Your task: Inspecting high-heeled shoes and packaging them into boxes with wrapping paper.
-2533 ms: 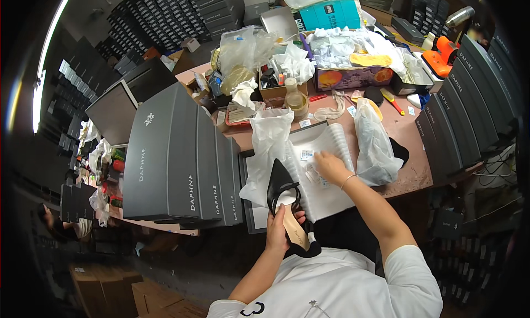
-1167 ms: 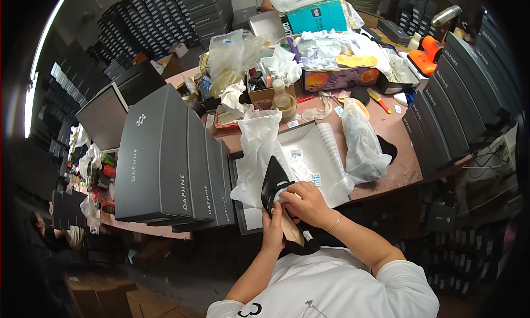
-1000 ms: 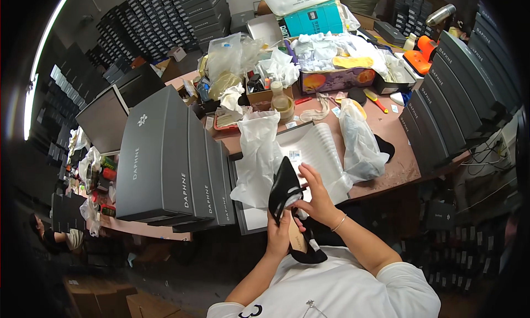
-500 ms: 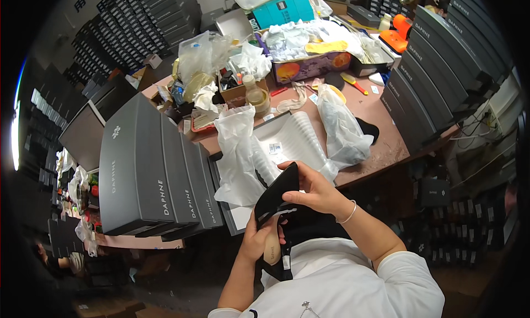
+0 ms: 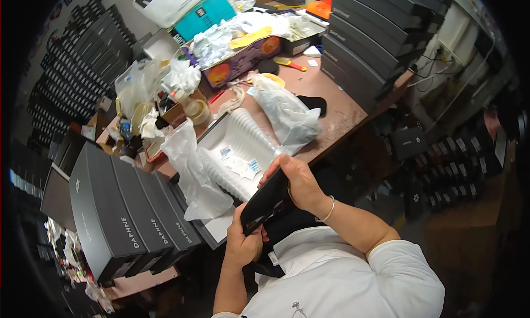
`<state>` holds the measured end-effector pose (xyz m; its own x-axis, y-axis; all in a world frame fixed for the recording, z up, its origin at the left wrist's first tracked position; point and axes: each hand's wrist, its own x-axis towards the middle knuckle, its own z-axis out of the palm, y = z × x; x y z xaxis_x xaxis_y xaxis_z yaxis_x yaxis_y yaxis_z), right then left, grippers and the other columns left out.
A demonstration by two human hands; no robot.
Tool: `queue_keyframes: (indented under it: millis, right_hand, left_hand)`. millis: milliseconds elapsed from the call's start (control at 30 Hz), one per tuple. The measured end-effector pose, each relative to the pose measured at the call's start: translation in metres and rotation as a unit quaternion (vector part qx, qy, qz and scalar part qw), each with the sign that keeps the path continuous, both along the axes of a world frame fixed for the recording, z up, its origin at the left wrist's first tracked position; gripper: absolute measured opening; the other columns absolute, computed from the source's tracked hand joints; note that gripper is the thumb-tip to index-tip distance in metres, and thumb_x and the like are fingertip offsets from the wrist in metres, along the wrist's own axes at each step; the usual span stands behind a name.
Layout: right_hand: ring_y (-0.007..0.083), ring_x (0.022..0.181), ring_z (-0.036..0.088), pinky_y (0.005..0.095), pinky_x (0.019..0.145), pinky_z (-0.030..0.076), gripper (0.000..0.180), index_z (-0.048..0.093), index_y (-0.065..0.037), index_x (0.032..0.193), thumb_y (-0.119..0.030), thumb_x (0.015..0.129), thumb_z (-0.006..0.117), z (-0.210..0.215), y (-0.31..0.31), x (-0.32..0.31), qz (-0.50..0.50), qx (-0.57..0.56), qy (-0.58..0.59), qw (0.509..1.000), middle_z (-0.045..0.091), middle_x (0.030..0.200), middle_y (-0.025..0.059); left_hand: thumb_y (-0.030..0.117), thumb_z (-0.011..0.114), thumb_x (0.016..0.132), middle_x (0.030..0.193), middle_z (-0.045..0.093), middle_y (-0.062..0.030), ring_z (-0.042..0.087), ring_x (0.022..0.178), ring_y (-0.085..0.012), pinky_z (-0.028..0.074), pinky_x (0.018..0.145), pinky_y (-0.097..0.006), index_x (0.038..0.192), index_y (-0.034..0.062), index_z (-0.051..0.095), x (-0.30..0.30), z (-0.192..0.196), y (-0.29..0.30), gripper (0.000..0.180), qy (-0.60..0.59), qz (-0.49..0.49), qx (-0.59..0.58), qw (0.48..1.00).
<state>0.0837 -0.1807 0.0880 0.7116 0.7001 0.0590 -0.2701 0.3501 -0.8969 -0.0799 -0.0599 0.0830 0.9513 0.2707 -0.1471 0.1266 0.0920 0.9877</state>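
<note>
1. Cluttered brown worktable (image 5: 331, 105), ringed by stacked dark grey shoe boxes (image 5: 127, 213) at the left and more dark boxes (image 5: 375, 36) at the far right.
2. Held in front of the chest, below the table's near edge: black shoe (image 5: 268, 199), glossy, gripped by both hands.
3. Long axis of the shoe running diagonally, upper end up and to the right toward the table, lower end down and to the left toward the body; toe or heel end not distinguishable.
4. Left hand (image 5: 243, 246) closed around the lower end of the shoe, fingers wrapped from beneath.
5. Right hand (image 5: 298, 183) clamped over the upper end, fingers curled over the top edge, thin bracelet (image 5: 329, 209) on the wrist.
6. Just beyond the hands, on the table: open box lined with white ribbed paper (image 5: 237, 152), small labels lying on it.
7. Left of that paper, crumpled clear plastic bag (image 5: 190, 169); right of it, second stuffed plastic bag (image 5: 284, 114), with a black insole (image 5: 313, 104) just beside.
8. Farther back: roll of tape (image 5: 197, 111), purple carton (image 5: 240, 61) full of white wrapping, teal box (image 5: 207, 14).
</note>
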Motion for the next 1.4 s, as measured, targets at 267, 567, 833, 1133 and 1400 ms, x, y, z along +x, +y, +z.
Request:
queue_keyframes:
  millis: [267, 567, 833, 1133, 1400]
  right_hand:
    - [0.0158, 0.083, 0.065, 0.0279, 0.075, 0.051, 0.053, 0.062, -0.002, 0.107, -0.047, 0.101, 0.034, -0.007, -0.121, 0.119, -0.164, 0.013, -0.002, 0.986, 0.067, 0.1, 0.0099]
    - [0.0135, 0.074, 0.06, 0.029, 0.063, 0.048, 0.02, 0.059, -0.011, 0.105, -0.027, 0.095, 0.054, -0.102, -0.316, 0.335, -0.553, 0.238, 0.178, 0.778, 0.062, 0.097, 0.002]
    - [0.0134, 0.081, 0.062, 0.028, 0.066, 0.053, 0.024, 0.057, -0.004, 0.113, -0.021, 0.097, 0.051, -0.105, -0.54, 0.414, -0.666, 0.128, 0.094, 0.729, 0.061, 0.1, 0.0031]
    - [0.0369, 0.097, 0.062, 0.0404, 0.088, 0.049, 0.027, 0.067, -0.001, 0.104, -0.009, 0.083, 0.051, -0.175, -0.714, 0.553, -0.618, -0.497, -0.163, 0.588, 0.067, 0.101, 0.0201]
    - [0.0425, 0.092, 0.06, 0.0479, 0.082, 0.048, 0.028, 0.069, -0.006, 0.101, -0.008, 0.085, 0.045, -0.183, -0.808, 0.53, -0.545, -0.649, -0.049, 0.528, 0.064, 0.097, 0.0247]
  left_hand:
    - [0.016, 0.047, 0.092, 0.099, 0.059, -0.0216, 0.062, 0.069, -0.022, 0.058, 0.06, -0.036, 0.126, -0.0006, 0.041, 0.077, -0.013, -0.004, 0.039, 0.104, -0.094, -0.208, 0.968]
    - [0.041, 0.06, 0.089, 0.072, 0.061, -0.0157, 0.061, 0.052, -0.0225, 0.056, 0.049, -0.034, 0.107, -0.0078, 0.053, 0.2, -0.007, 0.006, 0.053, 0.222, 0.065, -0.024, 0.973]
    - [0.038, 0.059, 0.089, 0.113, 0.058, -0.0157, 0.056, 0.098, -0.0301, 0.048, 0.084, -0.044, 0.117, -0.0036, 0.053, 0.266, 0.001, -0.017, 0.051, 0.317, 0.247, 0.086, 0.912]
    - [0.044, 0.05, 0.092, 0.119, 0.056, -0.0201, 0.056, 0.105, -0.0339, 0.05, 0.086, -0.049, 0.126, -0.0024, 0.049, 0.306, -0.002, -0.101, 0.057, 0.459, 0.273, 0.042, 0.844]
    - [0.044, 0.049, 0.093, 0.12, 0.055, -0.0207, 0.056, 0.106, -0.0343, 0.05, 0.087, -0.049, 0.128, -0.002, 0.048, 0.333, 0.005, -0.145, 0.058, 0.507, 0.259, 0.046, 0.821]
